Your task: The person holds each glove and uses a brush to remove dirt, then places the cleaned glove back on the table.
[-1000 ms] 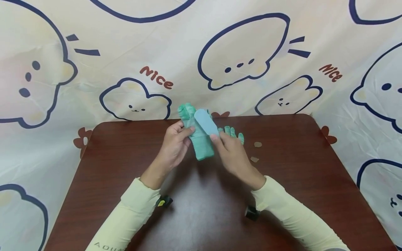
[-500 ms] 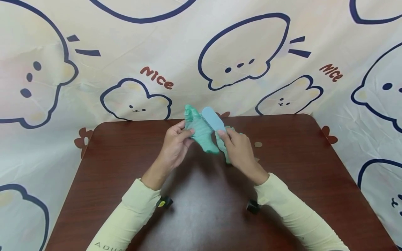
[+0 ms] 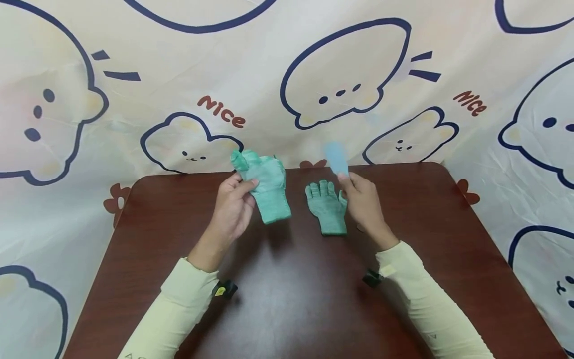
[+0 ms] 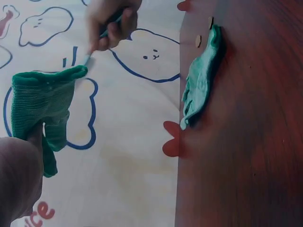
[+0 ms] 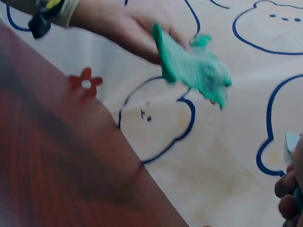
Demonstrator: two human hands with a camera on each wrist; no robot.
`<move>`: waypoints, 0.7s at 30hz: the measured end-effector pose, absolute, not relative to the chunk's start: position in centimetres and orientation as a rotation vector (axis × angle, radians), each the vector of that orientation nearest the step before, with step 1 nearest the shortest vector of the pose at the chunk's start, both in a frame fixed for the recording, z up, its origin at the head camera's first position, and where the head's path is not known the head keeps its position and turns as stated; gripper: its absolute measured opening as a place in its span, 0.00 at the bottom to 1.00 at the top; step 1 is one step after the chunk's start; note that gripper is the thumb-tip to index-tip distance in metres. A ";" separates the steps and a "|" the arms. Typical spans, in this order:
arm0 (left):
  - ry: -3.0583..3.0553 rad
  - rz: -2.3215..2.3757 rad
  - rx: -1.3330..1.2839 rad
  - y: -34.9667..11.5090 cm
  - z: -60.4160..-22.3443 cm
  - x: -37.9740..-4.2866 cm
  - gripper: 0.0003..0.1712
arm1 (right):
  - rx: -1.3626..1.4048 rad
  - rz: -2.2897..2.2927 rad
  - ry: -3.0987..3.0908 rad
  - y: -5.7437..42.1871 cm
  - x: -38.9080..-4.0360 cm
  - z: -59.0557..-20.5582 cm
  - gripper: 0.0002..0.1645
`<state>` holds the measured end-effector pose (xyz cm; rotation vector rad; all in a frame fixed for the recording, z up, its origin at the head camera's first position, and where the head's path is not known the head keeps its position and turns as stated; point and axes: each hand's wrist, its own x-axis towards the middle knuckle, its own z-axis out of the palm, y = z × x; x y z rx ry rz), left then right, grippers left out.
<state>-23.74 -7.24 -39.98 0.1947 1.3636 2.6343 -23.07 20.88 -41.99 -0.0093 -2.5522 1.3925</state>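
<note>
Glove [image 3: 267, 185] and blue brush [image 3: 338, 158] in hands [image 3: 230, 209] [image 3: 364, 203], another glove [image 3: 329, 212] on table [image 3: 287, 304].

Place: indoor tabletop nook, exact kind unclear
Behind: creased cream sheet [image 3: 255, 65] printed with navy-outlined cartoon animals
Below: glossy reddish-brown wood-grain table [image 3: 287, 309]

Head view is bright, with pale glare on the table [image 3: 287, 319] and soft shadows below the held glove [image 3: 270, 192]; brush [image 3: 337, 157] smeared. Both wrist views are dimmer, the right one blurred.
</note>
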 end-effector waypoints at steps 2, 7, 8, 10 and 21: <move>1.368 2.626 0.195 -6.9 -40.2 -23.8 0.25 | 0.038 1.558 -2.548 20.1 -22.7 -41.5 0.34; 1.413 2.569 0.209 -5.3 -40.5 -23.8 0.24 | 0.213 1.828 -2.554 17.7 -21.4 -40.4 0.32; 1.420 2.559 0.218 -5.0 -40.5 -23.8 0.24 | 0.257 1.856 -2.562 17.2 -21.1 -40.2 0.31; 1.418 2.553 0.236 -4.6 -40.5 -23.8 0.24 | 0.329 1.897 -2.582 16.2 -20.5 -39.8 0.30; 1.387 2.546 0.296 -4.4 -39.6 -23.5 0.25 | 0.314 1.724 -2.617 14.4 -19.9 -39.5 0.25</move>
